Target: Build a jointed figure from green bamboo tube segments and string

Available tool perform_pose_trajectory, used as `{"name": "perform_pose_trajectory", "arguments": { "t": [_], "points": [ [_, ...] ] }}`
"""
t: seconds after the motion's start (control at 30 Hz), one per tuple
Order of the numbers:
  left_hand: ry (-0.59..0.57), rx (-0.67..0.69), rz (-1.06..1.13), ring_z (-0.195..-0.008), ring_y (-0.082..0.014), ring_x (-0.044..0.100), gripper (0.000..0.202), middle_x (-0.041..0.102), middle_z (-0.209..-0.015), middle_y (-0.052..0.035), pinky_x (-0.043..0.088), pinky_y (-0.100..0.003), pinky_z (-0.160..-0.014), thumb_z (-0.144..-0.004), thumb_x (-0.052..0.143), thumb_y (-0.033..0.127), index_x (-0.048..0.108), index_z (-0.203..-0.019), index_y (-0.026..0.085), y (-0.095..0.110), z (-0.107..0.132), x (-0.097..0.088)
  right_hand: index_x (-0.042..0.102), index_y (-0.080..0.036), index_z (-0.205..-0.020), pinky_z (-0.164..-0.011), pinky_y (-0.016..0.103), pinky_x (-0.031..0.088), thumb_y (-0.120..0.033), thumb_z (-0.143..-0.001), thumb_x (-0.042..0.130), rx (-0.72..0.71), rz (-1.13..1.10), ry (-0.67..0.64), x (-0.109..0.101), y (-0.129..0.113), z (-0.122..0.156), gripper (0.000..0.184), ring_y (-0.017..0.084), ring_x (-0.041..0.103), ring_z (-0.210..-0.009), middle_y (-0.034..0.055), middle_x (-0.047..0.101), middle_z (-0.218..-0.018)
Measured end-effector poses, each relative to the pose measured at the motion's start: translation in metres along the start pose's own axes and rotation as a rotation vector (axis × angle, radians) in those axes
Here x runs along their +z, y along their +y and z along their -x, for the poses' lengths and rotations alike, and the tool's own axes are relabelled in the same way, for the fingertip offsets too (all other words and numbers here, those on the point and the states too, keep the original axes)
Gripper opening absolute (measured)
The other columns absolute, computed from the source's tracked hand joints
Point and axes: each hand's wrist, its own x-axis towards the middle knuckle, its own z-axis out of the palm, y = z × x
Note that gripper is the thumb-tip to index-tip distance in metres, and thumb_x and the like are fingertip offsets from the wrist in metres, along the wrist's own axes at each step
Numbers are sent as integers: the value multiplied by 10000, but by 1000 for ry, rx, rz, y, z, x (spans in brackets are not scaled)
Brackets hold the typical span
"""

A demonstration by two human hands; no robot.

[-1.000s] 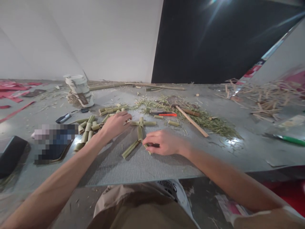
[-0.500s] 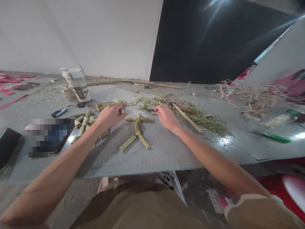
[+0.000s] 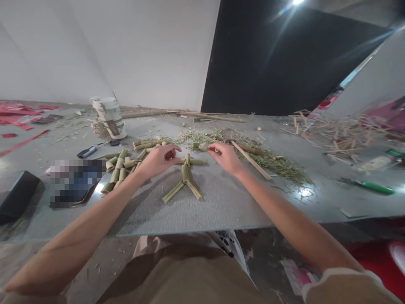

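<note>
A stick figure of green bamboo-like stalk pieces lies flat on the table, with a crosspiece, a short body and two splayed legs. My left hand hovers at the left end of the crosspiece, fingers curved, thumb and forefinger apart, with nothing visible between them. My right hand is to the right of the figure, fingertips pinched around a small stalk piece whose hollow end shows. Left of my left hand is a pile of cut stalk pieces. A wooden stick lies beyond my right wrist.
Green shavings spread behind my right hand. A white bucket stands at the back left, near a phone and a black box. Thin sticks and a green-handled tool lie on the right. The table's edge runs before me.
My left hand has moved right, to the crosspiece's left end. My right hand now shows a small hollow stalk piece in its fingertips. The view has shifted slightly.
</note>
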Motion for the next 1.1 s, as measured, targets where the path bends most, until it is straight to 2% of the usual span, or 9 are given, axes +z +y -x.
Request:
{"name": "perform_pose_trajectory", "arguments": {
  "t": [0.1,0.27,0.4,0.5,0.6,0.73,0.9,1.0,1.1],
  "points": [
    [-83,68,341,-788,-182,690,472,761,-924,-54,539,-299,-738,-979,681,399,660,-1399,186,21,4,7,719,-230,-1160,-828,336,531,-426,-1076,578,-73,-118,-29,7,-27,6,256,230,717,-992,77,778,-1112],
    [-48,69,531,-683,-147,574,270,727,-848,-49,466,-290,-646,-960,731,368,795,-1140,176,33,6,13,724,-231,-1116,-811,325,500,-426,-1040,643,-140,-350,-86,17,-50,15,225,208,680,-920,53,762,-1027],
    [18,-1,580,-691,-149,559,253,666,-790,-29,452,-288,-645,-986,710,407,761,-1047,167,25,6,12,651,-236,-1270,-826,334,505,-338,-1061,535,-70,-419,-96,15,-48,17,259,208,661,-948,62,717,-1082],
    [140,-65,516,-700,-140,540,285,629,-807,-24,447,-279,-654,-1051,612,411,655,-888,181,20,5,10,634,-221,-1202,-871,361,499,-248,-1052,421,-32,-422,-60,12,-39,16,262,214,654,-965,66,693,-1046],
    [176,-106,529,-750,-152,602,311,684,-894,-53,497,-289,-697,-1111,479,419,555,-899,205,16,2,8,647,-216,-1206,-834,360,501,-314,-1064,449,15,-398,-43,11,-30,16,262,222,672,-949,84,717,-1073],
    [52,-102,418,-686,-164,618,258,697,-813,-41,507,-305,-676,-1113,418,395,503,-935,227,9,0,7,667,-219,-1195,-842,366,513,-390,-1074,496,30,-373,-50,11,-22,16,271,238,700,-978,91,751,-1059],
    [-147,-72,314,-687,-186,683,246,765,-804,-43,506,-306,-672,-1070,495,379,569,-890,227,7,2,10,666,-220,-1154,-791,342,511,-365,-1092,497,8,-339,-143,11,-24,19,232,199,704,-809,35,754,-877],
    [-183,-64,274,-734,-205,720,259,782,-847,-49,515,-309,-686,-1069,481,410,590,-918,230,4,3,17,674,-229,-1176,-752,323,509,-366,-1109,493,-18,-330,-216,10,-29,22,237,192,727,-802,33,795,-900],
    [-179,-62,246,-745,-213,726,270,767,-840,-47,517,-306,-685,-1070,458,422,595,-941,228,-1,3,23,686,-248,-1206,-814,341,514,-368,-1112,518,-80,-287,-284,12,-36,24,227,201,748,-877,43,822,-1020]
  ]
}}
